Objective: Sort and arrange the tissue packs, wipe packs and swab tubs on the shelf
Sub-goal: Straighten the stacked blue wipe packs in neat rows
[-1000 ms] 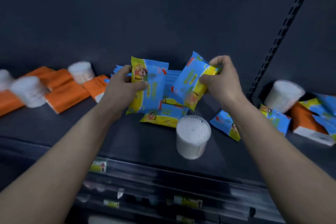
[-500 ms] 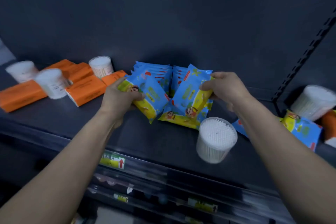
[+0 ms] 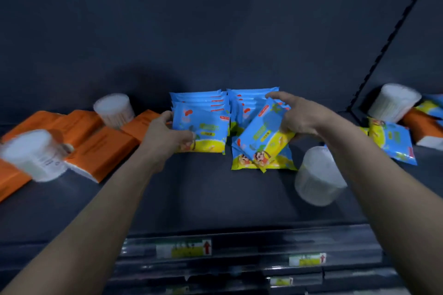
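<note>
On the dark shelf (image 3: 203,199), left hand (image 3: 167,136) and right hand (image 3: 299,115) each pinch wipe packs (image 3: 203,130).

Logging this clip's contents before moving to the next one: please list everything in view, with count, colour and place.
wipe pack rows: two, blue and yellow, mid-shelf against the back wall; packs per row unclear
loose wipe packs: at least two, blue and yellow, far right
tissue packs: several, orange, left; one more far right
swab tubs: four, white; two left, one front right of centre, one far right
shelf: one, dark
price labels: three, yellow-green and white, on the shelf edges below
slotted upright: one, black, right
left hand: one, grips the front pack of the left row
right hand: one, holds a tilted pack over the right row
</note>
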